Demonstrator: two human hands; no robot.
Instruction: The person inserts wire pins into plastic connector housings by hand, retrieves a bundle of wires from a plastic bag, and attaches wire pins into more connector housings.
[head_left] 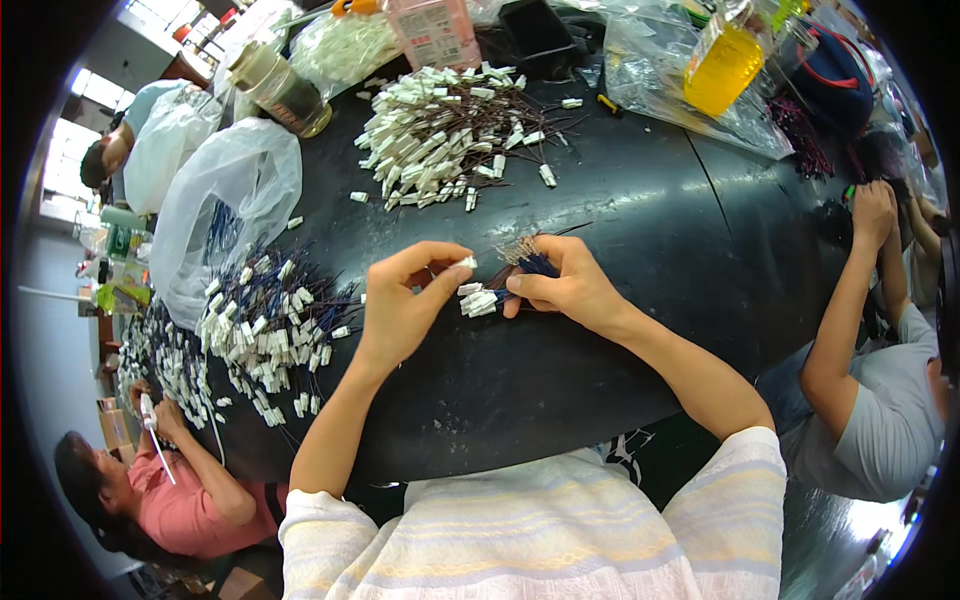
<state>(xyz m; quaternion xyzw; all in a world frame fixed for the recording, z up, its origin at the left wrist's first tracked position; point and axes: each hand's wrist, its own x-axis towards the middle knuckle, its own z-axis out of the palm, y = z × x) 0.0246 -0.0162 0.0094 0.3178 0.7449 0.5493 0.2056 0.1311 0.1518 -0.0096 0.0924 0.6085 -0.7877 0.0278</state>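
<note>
My left hand (405, 300) pinches a small white plastic connector (466, 263) between thumb and forefinger, just above the black table (620, 230). My right hand (565, 285) grips a bundle of thin blue and dark wires (528, 260) with bare metal tips pointing up and left. A few white connectors (478, 300) lie in a small cluster on the table between the two hands, close to my right thumb.
A heap of white connectors on dark wires (440, 135) lies farther back. A second heap with blue wires (265, 330) lies to the left beside a clear plastic bag (225, 200). A yellow bottle (722, 62) stands at the back right. Other people sit around the table.
</note>
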